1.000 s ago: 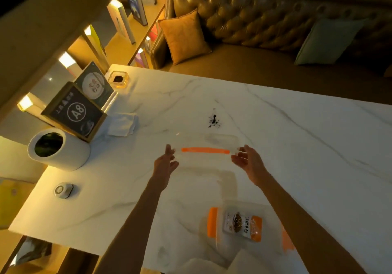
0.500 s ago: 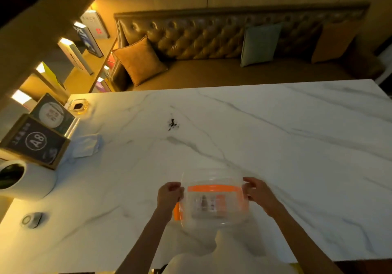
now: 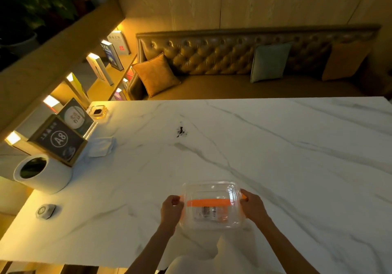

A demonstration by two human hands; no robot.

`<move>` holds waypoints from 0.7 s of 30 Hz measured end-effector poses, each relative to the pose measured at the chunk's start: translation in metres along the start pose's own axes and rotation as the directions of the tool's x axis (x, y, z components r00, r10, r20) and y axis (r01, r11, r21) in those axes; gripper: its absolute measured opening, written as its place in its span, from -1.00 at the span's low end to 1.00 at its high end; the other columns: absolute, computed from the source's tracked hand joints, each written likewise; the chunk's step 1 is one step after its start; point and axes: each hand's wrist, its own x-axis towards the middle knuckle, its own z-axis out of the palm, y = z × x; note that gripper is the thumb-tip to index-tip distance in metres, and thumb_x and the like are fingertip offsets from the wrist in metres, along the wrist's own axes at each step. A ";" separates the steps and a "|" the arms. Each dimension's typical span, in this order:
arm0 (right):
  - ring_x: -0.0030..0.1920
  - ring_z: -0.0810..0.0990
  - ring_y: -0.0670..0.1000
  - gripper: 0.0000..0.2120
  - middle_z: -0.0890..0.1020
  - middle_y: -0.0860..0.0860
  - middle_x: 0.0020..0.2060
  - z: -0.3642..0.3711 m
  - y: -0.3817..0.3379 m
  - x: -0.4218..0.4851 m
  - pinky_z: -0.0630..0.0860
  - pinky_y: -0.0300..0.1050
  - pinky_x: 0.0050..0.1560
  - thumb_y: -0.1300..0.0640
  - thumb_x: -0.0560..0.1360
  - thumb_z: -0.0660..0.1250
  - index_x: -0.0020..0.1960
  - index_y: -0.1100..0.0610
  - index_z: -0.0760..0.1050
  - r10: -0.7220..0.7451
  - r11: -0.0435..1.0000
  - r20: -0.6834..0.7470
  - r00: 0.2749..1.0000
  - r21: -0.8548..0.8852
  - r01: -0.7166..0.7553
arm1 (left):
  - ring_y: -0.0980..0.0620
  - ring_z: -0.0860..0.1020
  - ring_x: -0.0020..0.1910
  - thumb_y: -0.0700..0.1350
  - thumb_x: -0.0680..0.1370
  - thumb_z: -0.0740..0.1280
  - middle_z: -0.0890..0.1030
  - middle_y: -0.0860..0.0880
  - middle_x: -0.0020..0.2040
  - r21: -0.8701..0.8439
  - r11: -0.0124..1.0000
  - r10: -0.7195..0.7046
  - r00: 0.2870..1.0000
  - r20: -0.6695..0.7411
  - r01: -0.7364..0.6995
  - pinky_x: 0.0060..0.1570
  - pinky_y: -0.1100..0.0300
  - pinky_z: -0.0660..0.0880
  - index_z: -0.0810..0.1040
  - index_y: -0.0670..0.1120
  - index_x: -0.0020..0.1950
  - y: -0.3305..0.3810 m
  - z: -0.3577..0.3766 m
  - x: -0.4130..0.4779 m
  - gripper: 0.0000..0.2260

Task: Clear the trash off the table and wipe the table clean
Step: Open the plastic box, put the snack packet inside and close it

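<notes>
A clear plastic container [image 3: 212, 205] with orange trim lies closed near the front edge of the white marble table [image 3: 275, 157]. A small printed packet shows through its lid. My left hand [image 3: 171, 210] grips its left side and my right hand [image 3: 253, 208] grips its right side, fingers curled round the edges. A small patch of dark crumbs [image 3: 181, 132] lies on the table farther back. A folded white cloth [image 3: 101, 146] rests at the left.
At the table's left stand a white cylindrical bin [image 3: 42, 173], an A8 sign [image 3: 59, 140], a glass ashtray [image 3: 98, 112] and a small round call button [image 3: 45, 211]. Beyond the far edge is a tufted sofa [image 3: 233, 61] with cushions; a bookshelf runs along the left.
The lid I held up over the table has come down onto the container with the packet inside. Both hands now clasp the closed container's sides. The view has lifted toward the sofa.
</notes>
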 end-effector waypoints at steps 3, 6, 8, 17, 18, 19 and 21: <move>-0.10 0.66 0.05 -0.56 0.69 0.09 -0.05 0.006 0.004 0.004 0.61 -0.10 -0.06 0.27 0.51 0.18 0.34 0.01 0.49 0.007 1.000 -0.017 1.000 0.015 -0.007 | -0.10 0.60 -0.09 -0.24 0.45 0.38 0.63 -0.10 -0.06 0.038 0.999 -0.009 0.999 0.048 0.007 -0.08 -0.01 0.58 0.55 -0.09 0.06 -0.005 0.001 0.002 -0.80; -0.02 0.65 0.12 -0.55 0.67 0.16 0.03 0.008 0.007 -0.001 0.56 -0.08 0.03 0.31 0.54 0.15 0.40 0.11 0.43 0.011 1.000 -0.057 0.998 0.026 -0.009 | -0.13 0.60 -0.06 -0.29 0.42 0.41 0.62 -0.12 -0.04 0.056 0.998 0.019 0.996 0.089 -0.025 -0.05 -0.05 0.60 0.51 -0.09 0.08 -0.011 0.002 -0.002 -0.73; -0.04 0.65 0.12 -0.60 0.67 0.15 -0.01 0.012 0.013 -0.003 0.57 -0.06 0.05 0.28 0.55 0.16 0.36 0.12 0.46 0.024 0.999 -0.072 0.997 0.043 -0.021 | -0.13 0.60 -0.08 -0.33 0.40 0.41 0.62 -0.14 -0.04 0.062 0.997 0.036 0.996 0.084 -0.041 -0.06 -0.03 0.59 0.50 -0.10 0.09 -0.014 0.003 -0.004 -0.69; -0.12 0.55 0.05 -0.72 0.64 0.16 -0.02 0.017 0.017 -0.012 0.46 -0.11 -0.04 0.10 0.61 0.15 0.12 0.24 0.55 0.150 0.985 -0.063 0.987 0.090 -0.144 | -0.10 0.60 -0.13 -0.28 0.46 0.36 0.62 -0.14 -0.11 0.054 0.998 0.021 0.992 0.128 -0.028 -0.04 -0.04 0.58 0.45 -0.05 0.12 -0.016 0.002 -0.004 -0.72; -0.12 0.55 0.06 -0.73 0.64 0.17 -0.03 0.017 0.018 -0.012 0.47 -0.09 -0.05 0.11 0.61 0.16 0.10 0.25 0.55 0.157 0.984 -0.067 0.985 0.096 -0.151 | -0.09 0.58 -0.14 -0.28 0.47 0.34 0.61 -0.15 -0.10 0.077 0.997 0.021 0.990 0.137 -0.032 -0.04 -0.04 0.57 0.43 -0.06 0.13 -0.015 0.003 -0.003 -0.72; -0.12 0.57 0.07 -0.73 0.64 0.17 -0.04 0.017 0.018 -0.010 0.50 -0.07 -0.04 0.11 0.61 0.17 0.09 0.25 0.56 0.162 0.982 -0.069 0.984 0.109 -0.154 | -0.09 0.57 -0.15 -0.27 0.47 0.32 0.60 -0.17 -0.09 0.103 0.994 0.019 0.989 0.145 -0.035 -0.05 -0.04 0.57 0.41 -0.08 0.14 -0.015 0.004 -0.001 -0.72; -0.12 0.60 0.10 -0.73 0.65 0.17 -0.07 0.017 0.018 -0.007 0.55 -0.01 -0.01 0.10 0.60 0.19 0.07 0.26 0.56 0.176 0.976 -0.058 0.983 0.137 -0.166 | -0.07 0.54 -0.18 -0.28 0.46 0.30 0.59 -0.21 -0.06 0.141 0.990 0.000 0.986 0.169 -0.024 -0.11 0.00 0.54 0.38 -0.10 0.15 -0.013 0.005 0.001 -0.71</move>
